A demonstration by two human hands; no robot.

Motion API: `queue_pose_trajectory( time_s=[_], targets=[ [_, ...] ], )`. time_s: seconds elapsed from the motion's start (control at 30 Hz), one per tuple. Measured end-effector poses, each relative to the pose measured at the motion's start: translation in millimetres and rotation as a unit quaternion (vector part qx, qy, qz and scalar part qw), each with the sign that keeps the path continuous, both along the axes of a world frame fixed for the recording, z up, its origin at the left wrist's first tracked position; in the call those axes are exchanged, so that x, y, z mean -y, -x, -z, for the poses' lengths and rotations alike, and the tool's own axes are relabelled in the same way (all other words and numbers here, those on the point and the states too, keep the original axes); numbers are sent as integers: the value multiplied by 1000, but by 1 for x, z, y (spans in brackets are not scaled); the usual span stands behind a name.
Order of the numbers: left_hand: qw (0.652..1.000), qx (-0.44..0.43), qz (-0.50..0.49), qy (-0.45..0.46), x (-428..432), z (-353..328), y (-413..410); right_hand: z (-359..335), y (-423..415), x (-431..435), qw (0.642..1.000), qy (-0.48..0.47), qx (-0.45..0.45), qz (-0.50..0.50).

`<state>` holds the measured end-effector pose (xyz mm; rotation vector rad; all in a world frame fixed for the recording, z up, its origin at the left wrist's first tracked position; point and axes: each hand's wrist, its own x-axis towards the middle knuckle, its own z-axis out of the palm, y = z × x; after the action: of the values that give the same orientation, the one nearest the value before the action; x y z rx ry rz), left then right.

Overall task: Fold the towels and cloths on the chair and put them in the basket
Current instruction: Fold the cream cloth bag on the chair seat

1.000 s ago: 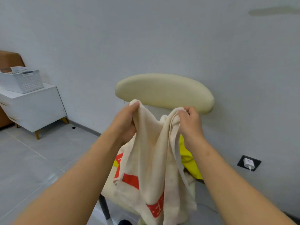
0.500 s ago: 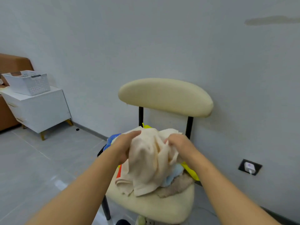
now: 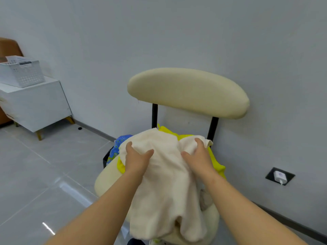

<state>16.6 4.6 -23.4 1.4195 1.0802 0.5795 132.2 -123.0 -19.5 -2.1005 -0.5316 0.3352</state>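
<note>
A cream towel (image 3: 166,188) lies spread over the pile on the seat of the cream chair (image 3: 187,89), its front edge hanging over the seat. My left hand (image 3: 137,159) rests flat on the towel's left part with fingers apart. My right hand (image 3: 198,157) presses on its right part, fingers spread. Under the towel a yellow cloth (image 3: 216,164) and a blue patterned cloth (image 3: 117,145) stick out; a brownish cloth (image 3: 206,199) peeks out at the right. The white perforated basket (image 3: 23,75) stands far left on a white cabinet (image 3: 35,105).
The chair stands close to the grey wall. A wall socket with a white plug (image 3: 280,176) is low on the right. Grey tiled floor (image 3: 44,174) stretches between the chair and the cabinet. A brown piece of furniture (image 3: 8,48) stands behind the basket.
The cream towel, held up in both hands a second ago, has come down onto the pile on the seat and is spread out. Both hands have let go and now lie flat on it.
</note>
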Motion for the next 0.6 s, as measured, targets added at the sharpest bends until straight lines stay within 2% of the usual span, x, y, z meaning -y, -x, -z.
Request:
queue_pose_trajectory(
  time_s=[0.1,0.2,0.27,0.4,0.47,0.6],
  targets=[
    [998,38,-23,51,-4,-3,-8,11,-2,-6,998,21,-54,-5],
    [996,8,17,86,-13,-6,-5,17,0,-4,996,81,-45,-21],
    [997,-44,64,26,-17,-5,3,20,1,-3,993,99,-38,-43],
    [978,-149,76,-123,-21,-10,9,21,4,0,996,82,-29,-32],
    [981,-120,66,-135,-19,-14,9,14,4,1,994,100,-25,-28],
    [999,26,-5,-20,-19,-17,4,-3,8,5,990,136,47,-9]
  ],
)
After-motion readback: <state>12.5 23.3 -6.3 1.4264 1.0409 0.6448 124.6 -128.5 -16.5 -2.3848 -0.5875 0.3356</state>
